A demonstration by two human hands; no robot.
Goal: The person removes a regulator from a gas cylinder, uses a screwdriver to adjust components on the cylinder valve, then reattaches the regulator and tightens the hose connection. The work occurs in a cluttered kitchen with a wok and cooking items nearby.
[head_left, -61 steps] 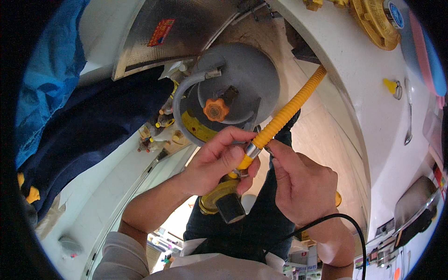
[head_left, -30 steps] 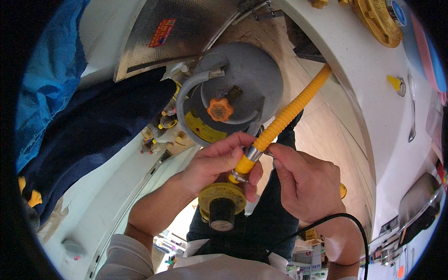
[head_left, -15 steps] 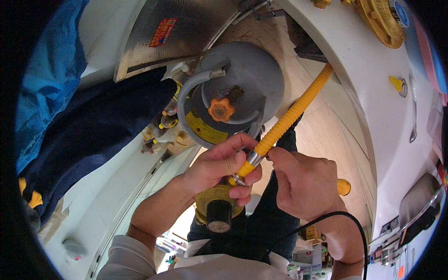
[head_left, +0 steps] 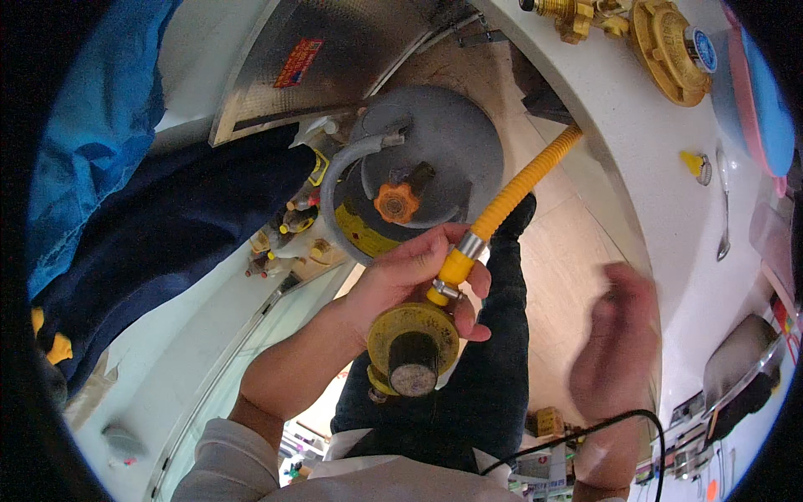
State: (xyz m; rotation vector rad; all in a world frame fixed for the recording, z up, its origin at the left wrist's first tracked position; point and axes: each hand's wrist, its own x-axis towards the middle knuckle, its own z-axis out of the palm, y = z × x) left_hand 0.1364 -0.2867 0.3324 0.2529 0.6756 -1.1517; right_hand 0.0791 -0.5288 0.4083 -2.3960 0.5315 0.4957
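Observation:
My left hand [head_left: 418, 272] is closed round the lower end of a yellow corrugated gas hose [head_left: 523, 184], by a metal sleeve [head_left: 472, 245] and a small hose clamp [head_left: 446, 289]. That end leads to a worn yellow gas regulator [head_left: 414, 356] with a black knob, hanging just below my fingers. My right hand [head_left: 615, 343] is off to the right, apart from the hose and near the counter edge; motion smears its fingers, so what it holds cannot be made out. Beyond my left hand stands a grey gas cylinder [head_left: 468, 134] with an orange valve knob [head_left: 396, 203].
On the white counter [head_left: 619, 109] at right lie a brass-coloured regulator [head_left: 669, 58], a yellow-tabbed hose clamp [head_left: 696, 166] and a spoon [head_left: 724, 209]. An open cabinet door [head_left: 276, 50] is behind the cylinder. Several bottles [head_left: 288, 222] stand left of it, beside dark cloth [head_left: 167, 226].
My right hand has come away from the hose clamp and swung right toward the counter. My left hand, with the hose and regulator, has shifted slightly right, and the regulator shows more fully.

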